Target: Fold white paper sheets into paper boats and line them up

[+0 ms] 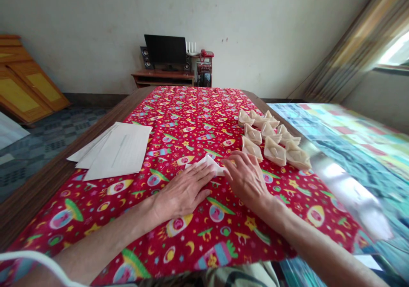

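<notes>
A small piece of white folded paper (209,160) lies on the red patterned cloth in front of me. My left hand (188,184) rests flat over its left part, fingers stretched out and pressing down. At the paper's right end is my right hand (244,174), its fingers bent and closed around the tip; the fingertips are partly hidden. Several folded paper boat shapes (275,151), cream coloured, stand in rows beyond my right hand. To the left lies a fanned stack of white paper sheets (123,148), the top one with faint print.
The red cloth (188,120) covers a brown wooden table (128,103). A monitor (165,49) with speakers sits on a low stand (162,78) by the wall. A bed with a patterned cover (361,137) adjoins on the right. A white cable (41,259) curves at lower left.
</notes>
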Motion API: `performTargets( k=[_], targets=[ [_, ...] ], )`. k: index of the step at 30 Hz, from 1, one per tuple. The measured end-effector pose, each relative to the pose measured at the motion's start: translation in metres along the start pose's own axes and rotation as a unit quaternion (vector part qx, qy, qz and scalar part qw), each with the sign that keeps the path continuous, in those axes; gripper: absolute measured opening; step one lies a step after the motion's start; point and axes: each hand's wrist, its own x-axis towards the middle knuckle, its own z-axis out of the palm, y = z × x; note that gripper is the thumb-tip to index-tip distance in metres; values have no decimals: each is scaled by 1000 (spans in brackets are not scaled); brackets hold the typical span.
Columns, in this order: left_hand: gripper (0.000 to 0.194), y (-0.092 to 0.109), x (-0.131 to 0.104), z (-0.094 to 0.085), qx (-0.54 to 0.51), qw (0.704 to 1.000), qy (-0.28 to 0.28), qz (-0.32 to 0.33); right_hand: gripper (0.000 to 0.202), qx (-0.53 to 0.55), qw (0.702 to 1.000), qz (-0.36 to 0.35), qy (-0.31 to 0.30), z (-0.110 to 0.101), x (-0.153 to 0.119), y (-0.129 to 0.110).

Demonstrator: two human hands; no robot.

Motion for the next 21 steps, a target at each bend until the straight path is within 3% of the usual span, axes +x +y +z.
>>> performTargets(
  k=[3,5,12,21],
  targets=[
    [47,1,-1,0,7,1000,-1,-4,26,58,989,-139,9,0,-3,-11],
    [49,0,-1,0,11,1000,-1,-7,27,76,982,-172,-10,0,-6,-16],
    [48,-6,-8,-8,34,999,-30,0,30,44,981,-184,-45,0,-14,-11],
    [42,-33,-28,-19,85,994,-25,-66,29,62,985,-158,-36,-1,-17,-9]
  ],
)
